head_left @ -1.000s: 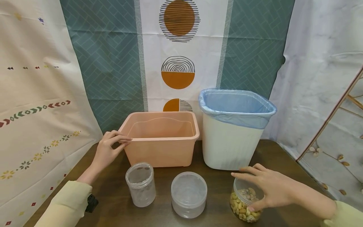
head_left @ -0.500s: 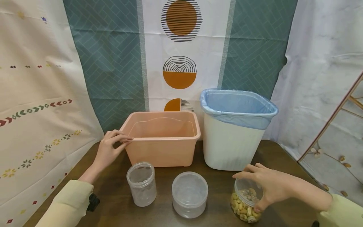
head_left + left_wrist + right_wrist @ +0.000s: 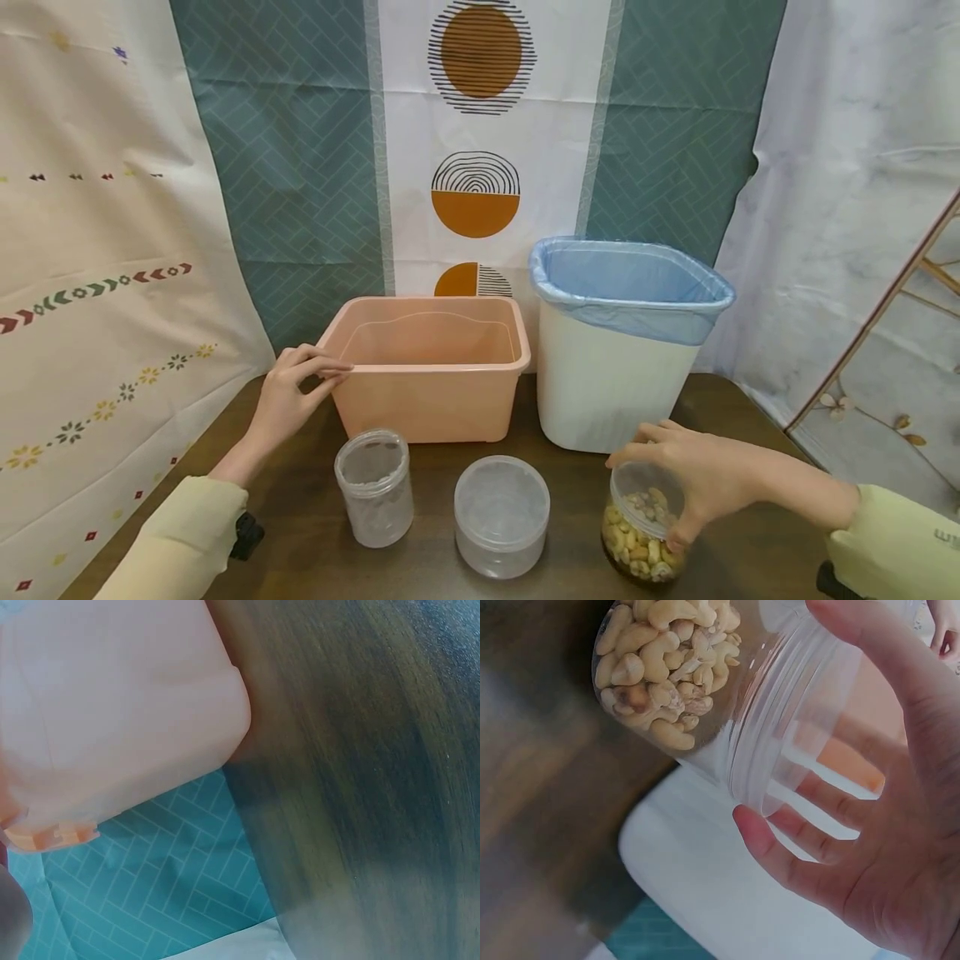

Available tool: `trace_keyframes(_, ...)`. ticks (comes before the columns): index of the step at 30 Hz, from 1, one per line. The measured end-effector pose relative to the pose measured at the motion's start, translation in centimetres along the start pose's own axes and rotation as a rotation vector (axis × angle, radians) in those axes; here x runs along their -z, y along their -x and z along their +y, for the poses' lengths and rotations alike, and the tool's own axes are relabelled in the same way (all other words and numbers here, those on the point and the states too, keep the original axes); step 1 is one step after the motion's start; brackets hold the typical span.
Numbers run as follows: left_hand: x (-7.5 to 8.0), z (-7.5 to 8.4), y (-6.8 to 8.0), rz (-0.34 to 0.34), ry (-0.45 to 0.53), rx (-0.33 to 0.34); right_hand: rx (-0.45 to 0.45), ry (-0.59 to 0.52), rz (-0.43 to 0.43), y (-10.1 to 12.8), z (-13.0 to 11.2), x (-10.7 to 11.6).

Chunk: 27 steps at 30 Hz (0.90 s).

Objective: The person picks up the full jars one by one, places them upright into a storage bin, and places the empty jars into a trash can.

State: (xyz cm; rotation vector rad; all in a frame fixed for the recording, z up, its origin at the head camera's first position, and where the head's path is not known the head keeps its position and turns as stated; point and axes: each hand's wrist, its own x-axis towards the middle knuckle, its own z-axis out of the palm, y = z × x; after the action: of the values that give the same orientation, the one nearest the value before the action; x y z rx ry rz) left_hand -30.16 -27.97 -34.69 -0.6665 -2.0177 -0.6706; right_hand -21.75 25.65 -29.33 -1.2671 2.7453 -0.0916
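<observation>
Right hand (image 3: 693, 483) wraps the open jar of cashews (image 3: 641, 533) by its smooth, likely slippery rim near the tabletop's front right, left hand (image 3: 288, 396) pinching the tub (image 3: 427, 367) rim.

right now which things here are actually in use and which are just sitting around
In use: jar of cashews, gripped by the right hand; peach bin, rim held by the left hand.
Lying about: empty jar, lidded tub, lined white bin.
</observation>
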Motion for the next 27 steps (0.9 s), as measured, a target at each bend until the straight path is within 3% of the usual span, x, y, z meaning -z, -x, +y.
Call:
trace_keyframes(10, 0.0, 0.1, 0.1, 0.007, 0.002, 0.005, 0.014, 0.021, -0.092, -2.5, -2.0, 5.5)
trace_keyframes(27, -0.2, 0.1, 0.2, 0.013, 0.004, 0.005, 0.076, 0.071, -0.169, -7.4, -4.6, 11.4)
